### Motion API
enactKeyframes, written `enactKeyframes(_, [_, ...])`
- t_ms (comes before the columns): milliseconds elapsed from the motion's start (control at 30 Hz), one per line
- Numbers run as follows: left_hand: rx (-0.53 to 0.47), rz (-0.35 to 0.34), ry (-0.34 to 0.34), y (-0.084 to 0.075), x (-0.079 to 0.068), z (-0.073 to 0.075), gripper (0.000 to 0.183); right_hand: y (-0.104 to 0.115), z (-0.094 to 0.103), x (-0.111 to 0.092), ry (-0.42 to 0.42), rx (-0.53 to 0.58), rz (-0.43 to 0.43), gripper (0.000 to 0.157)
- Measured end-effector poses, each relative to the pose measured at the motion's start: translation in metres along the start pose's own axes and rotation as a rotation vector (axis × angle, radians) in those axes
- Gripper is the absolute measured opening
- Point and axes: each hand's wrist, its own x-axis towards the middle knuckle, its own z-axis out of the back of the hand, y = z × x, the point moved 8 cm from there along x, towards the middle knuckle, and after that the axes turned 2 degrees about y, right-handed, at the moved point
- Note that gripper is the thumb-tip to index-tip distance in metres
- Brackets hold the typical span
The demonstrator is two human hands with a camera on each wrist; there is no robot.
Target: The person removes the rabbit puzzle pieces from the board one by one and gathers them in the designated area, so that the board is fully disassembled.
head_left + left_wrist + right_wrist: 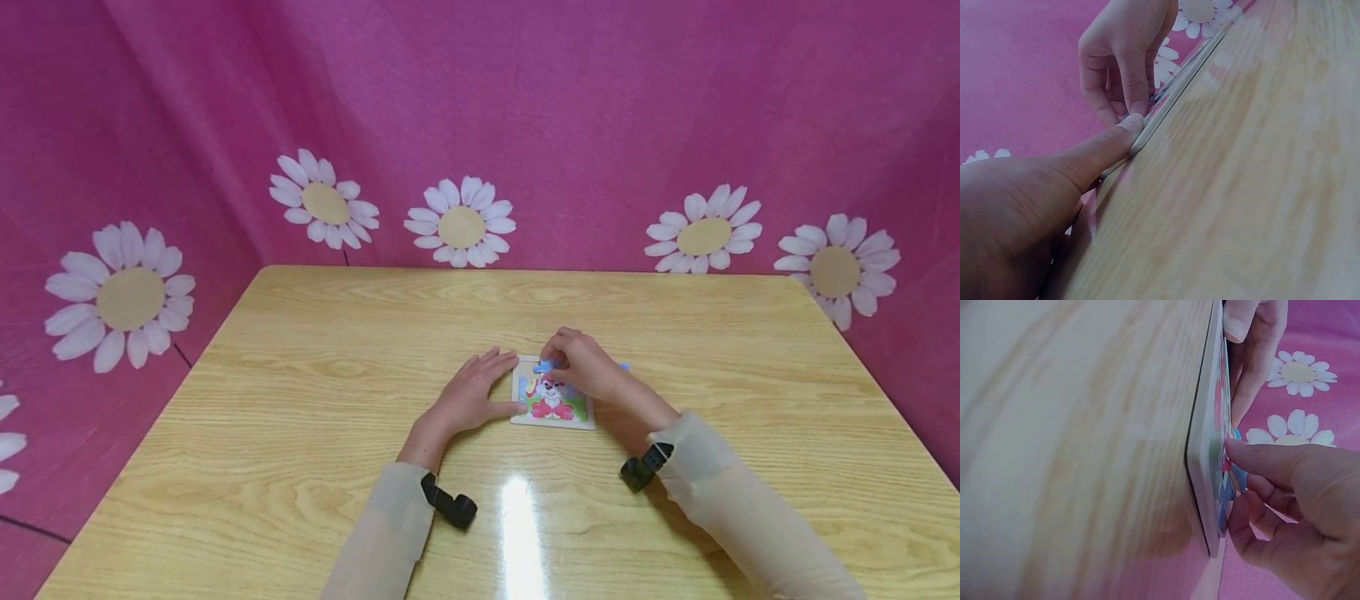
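Note:
A small jigsaw puzzle board (558, 423) with a pale frame lies on the table, its picture showing a pink and white cartoon animal on green. My left hand (467, 396) rests along the frame's left side, fingers stretched toward the top corner, and the thumb on the lower left part. From above, my right hand (588, 367) pinches a blue puzzle piece (542, 367) over the upper part of the board. In the right wrist view, thumb and fingers hold that blue piece (1239, 479) close over the board's face. The hand hides the board's upper right.
Another bit of blue (624, 366) shows just right of the right hand, partly covered by it. The wood-grain table (337, 350) extends around the board. Behind it hangs a pink curtain (570, 108) with white daisies. Both wrists carry black strapped cameras (463, 510).

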Motion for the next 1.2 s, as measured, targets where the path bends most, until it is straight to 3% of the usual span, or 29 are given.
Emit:
enactKeyframes(300, [0.006,-0.006,0.000,0.001,0.000,0.000,0.078,0.001,0.001,-0.004,-0.029,-0.013,0.014,0.021])
enactKeyframes(833, [-0.009,0.010,0.011,0.000,0.000,0.001,0.078,0.001,0.006,-0.009,-0.074,0.063,0.027,0.020])
enactKeyframes(1067, [-0.008,0.011,0.007,0.001,0.001,0.001,0.078,0.007,0.009,-0.006,-0.107,0.047,0.112,0.020])
enactKeyframes(1200, [-0.014,0.010,0.010,0.002,0.001,0.000,0.078,0.003,0.011,-0.008,-0.106,0.084,0.084,0.020])
